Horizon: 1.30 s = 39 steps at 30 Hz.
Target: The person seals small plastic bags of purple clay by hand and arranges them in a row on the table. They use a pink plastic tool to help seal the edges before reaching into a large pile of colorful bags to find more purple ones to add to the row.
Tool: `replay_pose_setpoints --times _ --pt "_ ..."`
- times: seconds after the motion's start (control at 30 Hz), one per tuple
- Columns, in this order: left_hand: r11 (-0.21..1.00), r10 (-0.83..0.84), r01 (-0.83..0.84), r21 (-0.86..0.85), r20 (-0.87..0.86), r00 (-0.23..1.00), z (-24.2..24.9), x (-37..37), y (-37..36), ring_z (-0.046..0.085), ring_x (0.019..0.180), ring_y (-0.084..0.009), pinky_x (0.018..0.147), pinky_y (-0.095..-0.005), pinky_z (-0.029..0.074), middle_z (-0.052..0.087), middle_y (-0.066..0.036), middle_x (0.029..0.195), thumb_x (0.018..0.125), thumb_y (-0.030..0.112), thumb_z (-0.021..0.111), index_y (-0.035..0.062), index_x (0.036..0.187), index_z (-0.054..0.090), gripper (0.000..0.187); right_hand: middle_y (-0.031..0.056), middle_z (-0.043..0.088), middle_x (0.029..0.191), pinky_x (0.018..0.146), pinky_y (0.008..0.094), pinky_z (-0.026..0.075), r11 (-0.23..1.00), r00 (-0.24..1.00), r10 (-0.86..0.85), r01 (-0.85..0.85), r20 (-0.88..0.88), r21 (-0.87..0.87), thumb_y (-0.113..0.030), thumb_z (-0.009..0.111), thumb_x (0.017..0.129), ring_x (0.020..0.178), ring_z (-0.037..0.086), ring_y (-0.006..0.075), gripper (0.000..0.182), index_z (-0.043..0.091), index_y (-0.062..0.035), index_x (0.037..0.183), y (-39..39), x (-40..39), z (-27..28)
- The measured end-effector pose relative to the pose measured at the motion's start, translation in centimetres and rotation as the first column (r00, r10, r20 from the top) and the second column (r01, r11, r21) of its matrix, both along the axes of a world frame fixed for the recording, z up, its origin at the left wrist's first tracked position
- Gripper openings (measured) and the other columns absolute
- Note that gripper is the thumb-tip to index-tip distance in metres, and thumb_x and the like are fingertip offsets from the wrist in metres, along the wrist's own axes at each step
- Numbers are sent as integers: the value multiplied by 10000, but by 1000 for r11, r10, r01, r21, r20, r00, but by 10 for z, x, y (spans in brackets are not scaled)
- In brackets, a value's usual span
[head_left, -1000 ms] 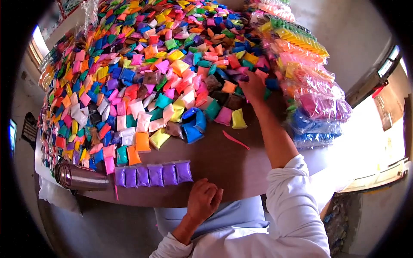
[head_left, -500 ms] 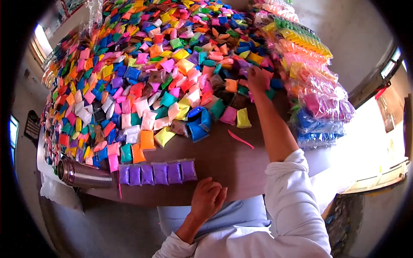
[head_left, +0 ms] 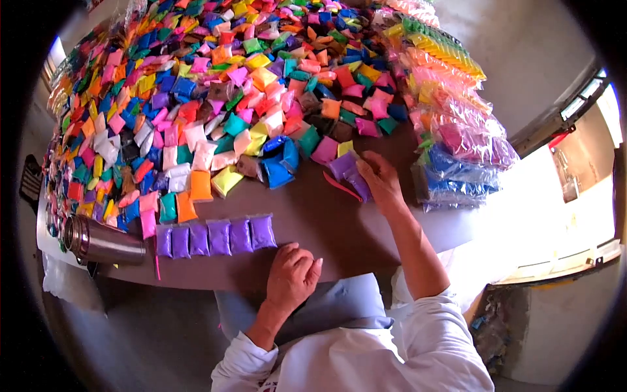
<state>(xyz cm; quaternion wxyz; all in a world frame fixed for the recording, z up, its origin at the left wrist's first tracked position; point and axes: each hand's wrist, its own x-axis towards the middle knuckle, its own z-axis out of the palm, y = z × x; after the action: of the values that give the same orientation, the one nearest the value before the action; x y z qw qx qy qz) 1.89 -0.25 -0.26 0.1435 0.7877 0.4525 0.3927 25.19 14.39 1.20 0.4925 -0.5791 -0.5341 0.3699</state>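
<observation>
My right hand (head_left: 382, 181) grips purple packets (head_left: 349, 168), two of which show beside the thumb; they hang above the table near a yellow packet. The fingers partly cover them. My left hand (head_left: 292, 276) rests at the table's front edge with its fingers curled in and nothing visible in them. Just left of it lies a row of several purple packets (head_left: 220, 236), side by side on the brown table (head_left: 307, 215). A pink plastic knife (head_left: 341, 187) lies partly beneath the held packets.
A large heap of small coloured packets (head_left: 215, 98) covers the table's far and left parts. Stacked clear bags of packets (head_left: 457, 137) stand on the right. A steel flask (head_left: 104, 240) lies at the front left, with a thin pink stick (head_left: 157, 261) beside it.
My right hand has come back from the heap toward me, bringing purple packets with it. My left hand stays near the table edge. The whole view has shifted slightly.
</observation>
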Motion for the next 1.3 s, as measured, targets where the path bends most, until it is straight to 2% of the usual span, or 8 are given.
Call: replay_pose_setpoints --times 0.13,0.2,0.23,0.3,0.53,0.9,1.07,1.3 --pt "1000 -10 11 -23 29 1000 -2 0 0 576 871 -329 875 -438 480 602 -100 805 842 137 661 31 735 583 169 30 633 947 711 238 470 994 991 -107 109 -82 22 -304 672 914 817 564 94 431 587 17 1190 -17 6 10" --pt "1000 -1 2 -27 29 1000 0 1 0 578 861 -331 861 -430 483 602 -104 803 843 131 663 31 738 582 166 21 632 958 739 244 486 993 945 17 -54 -328 -104 -251 651 931 833 579 91 366 596 17 1174 -37 8 17" --pt "1000 3 -2 -27 42 999 -1 1 0 579 851 -329 856 -425 484 600 -105 796 844 132 663 33 736 581 168 21 632 958 739 244 486 992 944 14 -55 -328 -116 -251 651 931 833 579 91 366 596 17 1174 -45 7 15" --pt "1000 -1 2 -15 68 998 0 0 2 581 804 -324 806 -415 487 596 -108 771 848 138 665 34 733 576 178 26 638 977 768 258 504 949 811 199 -299 -550 -98 -170 639 937 858 599 99 283 605 15 1148 -63 -2 7" --pt "978 -13 58 -202 216 976 14 -5 1 572 785 -319 762 -398 454 576 -129 769 899 270 611 9 756 574 299 31 659 967 789 255 534 879 657 245 -461 -713 -123 -102 674 901 858 639 100 232 612 -9 1104 -112 -42 -4" --pt "991 -36 46 -124 85 996 5 -7 -1 584 880 -375 812 -439 481 618 -171 855 902 199 602 -6 825 610 219 15 655 949 774 235 500 896 715 323 -442 -621 -44 -175 678 913 857 596 80 237 622 0 1062 -123 -57 -8" --pt "976 -10 32 -214 104 995 4 -8 -1 581 887 -387 811 -453 477 620 -183 856 926 165 559 -14 824 615 213 -11 618 872 633 236 462 828 795 319 -498 -516 -256 -283 684 912 754 547 65 291 639 -12 1005 -129 -60 12" --pt "989 -10 29 -147 129 992 7 -6 -1 578 863 -386 797 -453 474 613 -180 827 925 187 570 -16 796 613 244 -38 587 774 530 222 396 880 807 338 -453 -484 -142 -264 696 905 669 502 48 228 661 -38 913 -127 -62 -6"
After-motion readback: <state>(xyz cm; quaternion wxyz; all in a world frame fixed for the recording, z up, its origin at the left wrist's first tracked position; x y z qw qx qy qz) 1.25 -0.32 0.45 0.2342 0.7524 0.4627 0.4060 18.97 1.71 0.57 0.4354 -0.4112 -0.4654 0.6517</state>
